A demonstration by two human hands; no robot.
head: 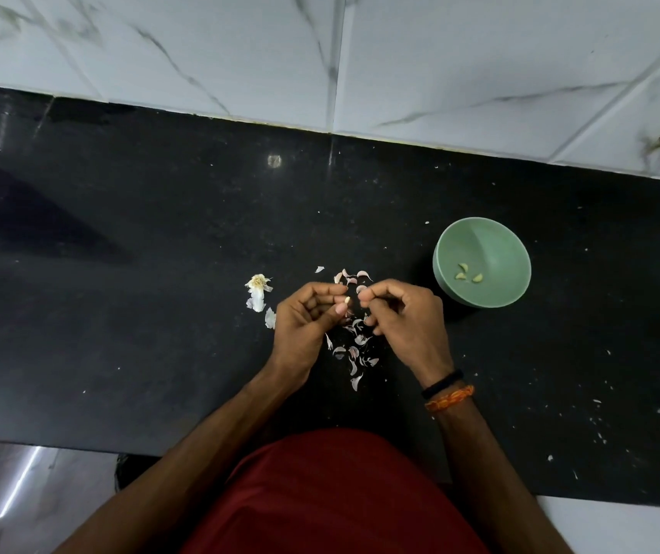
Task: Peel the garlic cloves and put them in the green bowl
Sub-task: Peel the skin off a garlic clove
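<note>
My left hand (304, 325) pinches a small pale garlic clove (346, 300) between thumb and fingertips, just above the black counter. My right hand (404, 321) is right beside it, fingers curled; I cannot tell whether it holds a bit of skin. The green bowl (492, 237) stands to the right of my hands with three peeled cloves (467, 273) in its bottom. Loose pinkish-white garlic skins (354, 349) lie scattered under and between my hands.
A spent garlic head core with papery skin (258, 291) lies left of my left hand. The black counter (140, 273) runs to a white marbled tile wall (440, 54) at the back. Small white flecks dot the counter at right.
</note>
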